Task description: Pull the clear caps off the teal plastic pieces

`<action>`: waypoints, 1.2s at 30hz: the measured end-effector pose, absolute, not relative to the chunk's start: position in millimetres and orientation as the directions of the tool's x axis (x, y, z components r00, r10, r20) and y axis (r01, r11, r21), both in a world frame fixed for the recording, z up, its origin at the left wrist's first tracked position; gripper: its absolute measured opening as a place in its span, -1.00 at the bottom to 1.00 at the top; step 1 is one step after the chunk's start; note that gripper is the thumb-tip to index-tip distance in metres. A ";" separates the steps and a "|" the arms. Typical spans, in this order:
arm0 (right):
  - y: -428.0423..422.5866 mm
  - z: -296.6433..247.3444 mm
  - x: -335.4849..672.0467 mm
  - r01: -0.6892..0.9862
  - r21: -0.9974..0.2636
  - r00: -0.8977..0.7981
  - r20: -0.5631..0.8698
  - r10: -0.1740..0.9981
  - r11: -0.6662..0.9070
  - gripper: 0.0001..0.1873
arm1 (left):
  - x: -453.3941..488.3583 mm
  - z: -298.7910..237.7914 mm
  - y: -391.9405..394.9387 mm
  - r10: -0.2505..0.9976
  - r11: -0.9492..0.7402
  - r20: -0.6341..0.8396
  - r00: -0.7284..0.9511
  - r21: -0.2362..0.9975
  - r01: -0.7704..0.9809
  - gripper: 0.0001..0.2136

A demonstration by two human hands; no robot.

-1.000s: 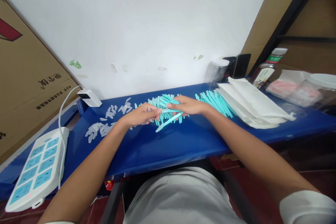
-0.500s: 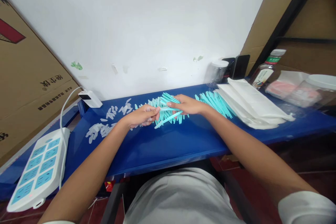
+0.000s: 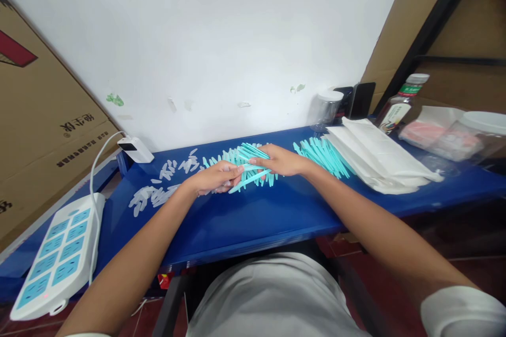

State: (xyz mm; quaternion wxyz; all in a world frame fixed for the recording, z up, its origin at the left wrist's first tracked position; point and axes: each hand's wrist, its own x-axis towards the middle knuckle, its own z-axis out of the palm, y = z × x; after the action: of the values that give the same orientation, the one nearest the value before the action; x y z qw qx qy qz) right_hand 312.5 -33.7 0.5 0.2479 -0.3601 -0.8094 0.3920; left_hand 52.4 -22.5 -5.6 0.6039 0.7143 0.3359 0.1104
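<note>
My right hand [image 3: 282, 159] is closed around a bundle of slim turquoise sticks [image 3: 253, 151] that look like eyebrow razors. One razor [image 3: 248, 181] sticks out of this hand toward the lower left. My left hand [image 3: 219, 176] pinches the left end of another razor [image 3: 252, 167] that reaches across to the right hand. Whitish bits show under the left fingers, too small to make out. Below both hands a row of the same razors [image 3: 214, 160] lies on the blue table [image 3: 237, 221]. Left of it are scattered translucent white caps [image 3: 168, 169].
More turquoise razors [image 3: 322, 157] lie at the right, beside stacked white paper bags [image 3: 379, 152]. A clear jar [image 3: 324, 108], a bottle [image 3: 399, 105] and a pink-filled bag [image 3: 427, 131] stand farther right. At the left are a power strip [image 3: 59, 253] and a small white device [image 3: 135, 149].
The left hand has shifted slightly right, closer to the right hand, along the pinched razor. The bundle and the jutting razor have moved slightly left and down.
</note>
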 end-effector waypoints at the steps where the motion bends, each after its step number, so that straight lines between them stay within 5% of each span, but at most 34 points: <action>1: -33.7 0.3 312.2 0.387 -0.809 -0.626 0.122 0.771 0.442 -0.44 | 52.8 -6.1 -22.7 0.613 -0.061 -0.248 0.750 0.932 0.357 -0.45; 28: -20.4 1.2 325.5 0.360 -0.828 -0.506 0.213 0.836 0.430 -0.53 | 35.7 5.4 -16.3 0.630 -0.152 -0.280 0.724 0.870 0.469 -0.48; 36: -24.1 1.6 322.7 0.376 -0.808 -0.504 0.232 0.832 0.453 -0.53 | 44.5 -4.3 -18.3 0.668 -0.176 -0.193 0.718 0.897 0.405 -0.48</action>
State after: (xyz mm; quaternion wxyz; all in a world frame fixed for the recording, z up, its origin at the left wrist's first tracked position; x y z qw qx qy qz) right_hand 322.7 -24.1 1.6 0.3194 -0.3821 -0.7902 0.3571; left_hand 44.5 -18.3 -4.3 0.5350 0.7570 0.3544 0.1231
